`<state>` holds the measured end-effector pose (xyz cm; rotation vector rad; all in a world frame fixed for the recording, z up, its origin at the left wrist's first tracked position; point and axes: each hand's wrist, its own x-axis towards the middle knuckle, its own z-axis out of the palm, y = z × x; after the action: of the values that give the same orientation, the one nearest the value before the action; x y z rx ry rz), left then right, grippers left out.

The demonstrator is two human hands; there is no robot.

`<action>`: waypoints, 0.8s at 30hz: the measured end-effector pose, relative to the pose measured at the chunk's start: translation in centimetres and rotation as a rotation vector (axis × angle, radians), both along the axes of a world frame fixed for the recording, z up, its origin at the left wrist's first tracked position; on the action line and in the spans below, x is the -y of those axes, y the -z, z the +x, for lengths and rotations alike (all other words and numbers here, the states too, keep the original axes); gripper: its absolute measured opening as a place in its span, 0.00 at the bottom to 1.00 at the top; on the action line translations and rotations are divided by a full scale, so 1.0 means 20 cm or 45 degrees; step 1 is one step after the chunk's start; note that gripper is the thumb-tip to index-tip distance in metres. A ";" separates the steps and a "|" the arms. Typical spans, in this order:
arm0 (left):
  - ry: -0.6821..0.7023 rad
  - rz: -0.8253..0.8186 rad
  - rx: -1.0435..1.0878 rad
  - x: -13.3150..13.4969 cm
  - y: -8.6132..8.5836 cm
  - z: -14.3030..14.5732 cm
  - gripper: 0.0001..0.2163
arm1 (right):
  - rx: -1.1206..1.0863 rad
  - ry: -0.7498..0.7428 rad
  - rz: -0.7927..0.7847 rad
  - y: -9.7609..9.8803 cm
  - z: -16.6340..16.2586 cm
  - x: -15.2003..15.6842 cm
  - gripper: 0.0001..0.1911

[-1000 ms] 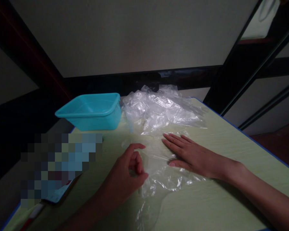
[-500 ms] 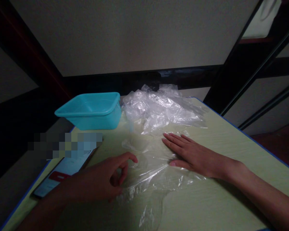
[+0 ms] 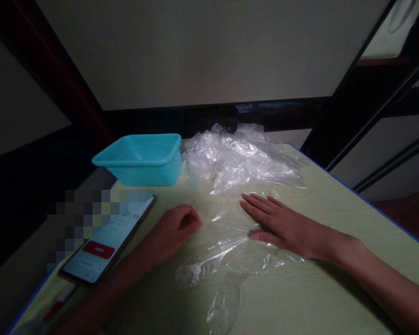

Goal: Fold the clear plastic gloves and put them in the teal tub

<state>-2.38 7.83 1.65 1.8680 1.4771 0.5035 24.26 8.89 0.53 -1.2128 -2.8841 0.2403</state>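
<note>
A clear plastic bag (image 3: 226,251) lies spread on the pale table, wrinkled and catching the light. My right hand (image 3: 277,223) rests flat on its right part, fingers stretched out. At the bag's left edge, my left hand (image 3: 181,225) is closed, thumb and index finger pinched together on the thin film; the exact grip is slightly blurred. Just beyond both hands is a heap of crumpled clear plastic bags (image 3: 240,160).
A turquoise plastic basin (image 3: 143,172) stands at the table's back left. Left of my left arm lies a phone (image 3: 108,242) with its screen lit. A wall panel (image 3: 209,56) rises behind the table (image 3: 335,223), which has a blue edge.
My left hand has moved up and its fingers have closed from a loose curl into a pinch at the bag's left edge. My right hand stays flat. The view has shifted slightly.
</note>
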 end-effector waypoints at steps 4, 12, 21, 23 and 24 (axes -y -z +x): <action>0.001 0.040 -0.014 0.01 0.04 0.02 0.04 | 0.008 -0.008 0.001 0.00 0.00 0.00 0.37; 0.032 0.095 -0.059 0.02 0.07 0.01 0.03 | 0.027 0.002 -0.017 0.00 0.00 0.00 0.37; 0.007 -0.021 -0.002 0.01 0.02 0.00 0.04 | -0.002 -0.002 -0.025 0.00 0.00 -0.01 0.37; 0.005 -0.073 0.076 0.00 0.01 -0.01 0.04 | 0.035 -0.005 -0.020 -0.01 0.00 -0.01 0.38; 0.015 -0.101 0.114 0.00 0.01 -0.01 0.05 | 0.052 -0.006 -0.018 0.00 0.00 -0.01 0.39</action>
<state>-2.63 7.88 1.50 1.7686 1.4069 0.5087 24.25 9.05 0.62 -1.2277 -2.9253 0.2390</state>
